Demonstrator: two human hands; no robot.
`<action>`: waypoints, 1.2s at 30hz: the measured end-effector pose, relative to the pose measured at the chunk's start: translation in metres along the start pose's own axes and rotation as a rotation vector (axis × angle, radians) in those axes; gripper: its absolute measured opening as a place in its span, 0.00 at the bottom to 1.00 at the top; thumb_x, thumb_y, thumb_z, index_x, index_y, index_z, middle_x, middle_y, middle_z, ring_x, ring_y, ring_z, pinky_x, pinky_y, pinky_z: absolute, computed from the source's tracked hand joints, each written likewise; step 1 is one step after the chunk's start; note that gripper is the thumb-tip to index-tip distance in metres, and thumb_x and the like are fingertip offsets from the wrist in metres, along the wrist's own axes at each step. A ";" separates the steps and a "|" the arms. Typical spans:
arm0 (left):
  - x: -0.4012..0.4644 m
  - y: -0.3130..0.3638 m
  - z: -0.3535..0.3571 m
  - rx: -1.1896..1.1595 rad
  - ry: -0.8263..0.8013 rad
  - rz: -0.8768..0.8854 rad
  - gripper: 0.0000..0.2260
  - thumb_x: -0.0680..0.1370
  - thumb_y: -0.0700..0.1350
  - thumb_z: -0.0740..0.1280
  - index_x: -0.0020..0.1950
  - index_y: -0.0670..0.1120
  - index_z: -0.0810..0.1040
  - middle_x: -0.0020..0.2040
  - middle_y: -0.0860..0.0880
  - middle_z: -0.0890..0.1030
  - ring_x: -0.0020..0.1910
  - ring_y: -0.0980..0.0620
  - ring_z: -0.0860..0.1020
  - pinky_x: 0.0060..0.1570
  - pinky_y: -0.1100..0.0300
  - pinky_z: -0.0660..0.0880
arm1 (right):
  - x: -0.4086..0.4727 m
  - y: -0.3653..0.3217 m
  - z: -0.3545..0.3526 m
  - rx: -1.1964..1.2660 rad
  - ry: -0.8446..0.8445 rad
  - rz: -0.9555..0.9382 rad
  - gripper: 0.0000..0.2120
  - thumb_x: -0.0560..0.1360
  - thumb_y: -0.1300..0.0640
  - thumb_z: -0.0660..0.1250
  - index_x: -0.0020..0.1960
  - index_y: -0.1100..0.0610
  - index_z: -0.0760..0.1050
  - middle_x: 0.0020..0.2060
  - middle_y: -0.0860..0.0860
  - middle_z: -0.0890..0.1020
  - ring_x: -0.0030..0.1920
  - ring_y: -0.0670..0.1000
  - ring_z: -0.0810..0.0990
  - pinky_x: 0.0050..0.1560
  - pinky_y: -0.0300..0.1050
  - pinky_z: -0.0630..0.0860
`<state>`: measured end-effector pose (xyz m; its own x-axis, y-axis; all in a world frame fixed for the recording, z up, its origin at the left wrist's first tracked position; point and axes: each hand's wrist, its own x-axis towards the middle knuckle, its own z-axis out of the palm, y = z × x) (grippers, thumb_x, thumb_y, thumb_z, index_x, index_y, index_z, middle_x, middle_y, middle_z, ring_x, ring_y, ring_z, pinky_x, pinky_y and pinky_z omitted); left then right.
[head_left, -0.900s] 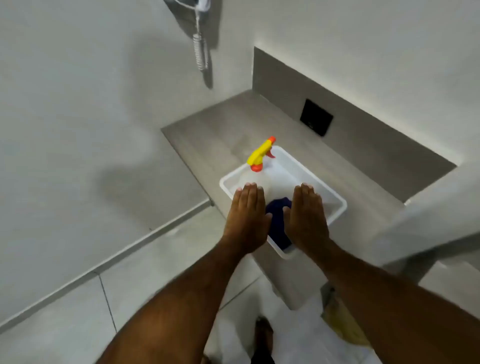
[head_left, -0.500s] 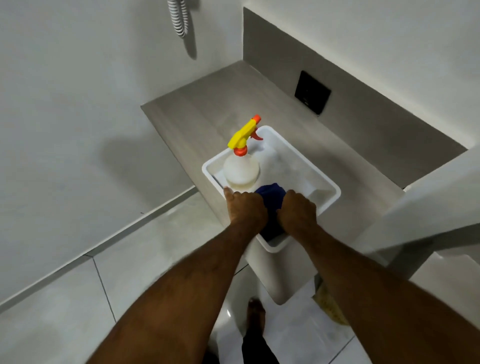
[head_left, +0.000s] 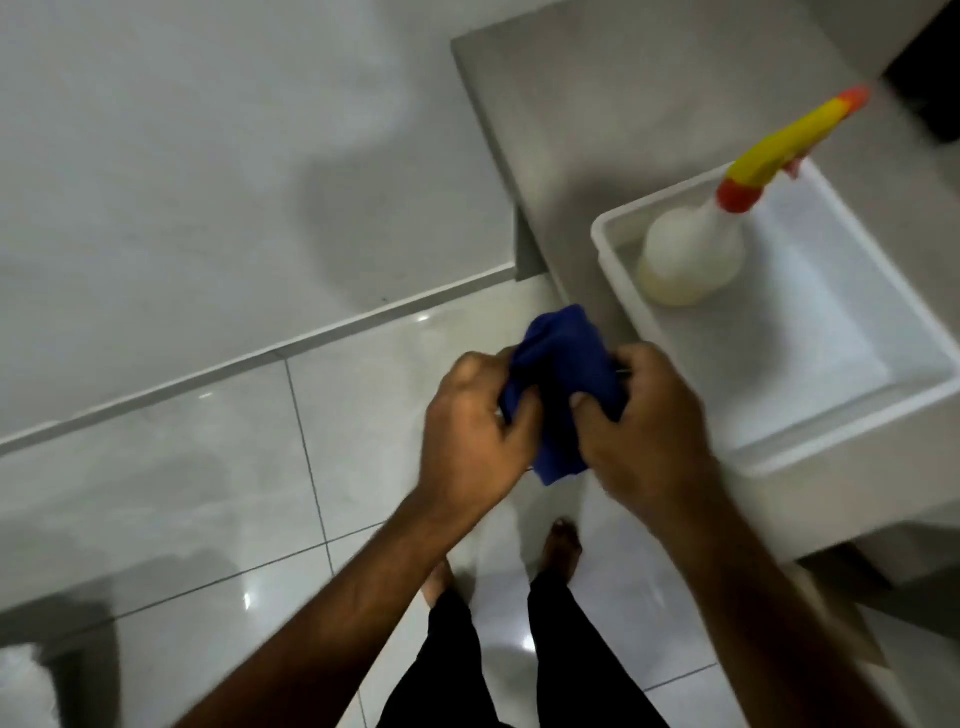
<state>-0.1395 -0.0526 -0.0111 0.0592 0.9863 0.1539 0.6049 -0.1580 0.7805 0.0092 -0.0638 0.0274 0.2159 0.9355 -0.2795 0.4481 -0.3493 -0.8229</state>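
Observation:
A dark blue cloth (head_left: 563, 374) is bunched between both hands, in the air over the floor and left of the tub. My left hand (head_left: 470, 436) grips its left side with curled fingers. My right hand (head_left: 644, 431) grips its right side. A white plastic tub (head_left: 852, 431) sits on the grey ledge (head_left: 597, 104) at the right. Inside the tub stands a translucent spray bottle (head_left: 691, 254) with a little yellowish liquid and a yellow and orange trigger head.
Glossy white floor tiles (head_left: 208, 493) lie below, with my bare feet and dark trousers (head_left: 519, 649) at the bottom centre. A pale wall with a skirting line runs along the left. A dark panel shows at the top right corner.
Both hands went from lying flat over the tub to gripping the blue cloth and lifting it out, toward me and left of the tub. The view has tilted down to the floor.

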 end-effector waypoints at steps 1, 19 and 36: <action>-0.008 -0.026 -0.004 0.033 -0.006 -0.065 0.14 0.76 0.45 0.66 0.61 0.45 0.80 0.49 0.47 0.81 0.48 0.54 0.77 0.47 0.67 0.73 | 0.003 0.010 0.026 0.006 -0.038 0.011 0.12 0.75 0.59 0.69 0.56 0.51 0.71 0.43 0.43 0.79 0.42 0.43 0.80 0.41 0.38 0.78; -0.219 -0.672 0.297 0.701 -0.601 -0.432 0.34 0.82 0.56 0.53 0.79 0.35 0.49 0.80 0.33 0.50 0.80 0.36 0.46 0.78 0.41 0.48 | 0.138 0.610 0.469 -0.411 -0.633 0.368 0.17 0.75 0.65 0.67 0.63 0.61 0.71 0.56 0.60 0.81 0.51 0.55 0.79 0.48 0.47 0.76; -0.183 -0.814 0.344 0.733 -0.303 -0.180 0.34 0.82 0.60 0.46 0.80 0.36 0.51 0.80 0.34 0.52 0.81 0.37 0.46 0.78 0.40 0.47 | 0.304 0.673 0.528 -0.934 -0.036 -0.353 0.32 0.77 0.50 0.55 0.79 0.55 0.55 0.77 0.65 0.58 0.77 0.68 0.56 0.75 0.67 0.52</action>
<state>-0.3694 -0.0883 -0.8830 0.0599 0.9801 -0.1891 0.9857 -0.0282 0.1661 -0.0820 0.0134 -0.8725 -0.0804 0.9894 -0.1211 0.9872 0.0622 -0.1470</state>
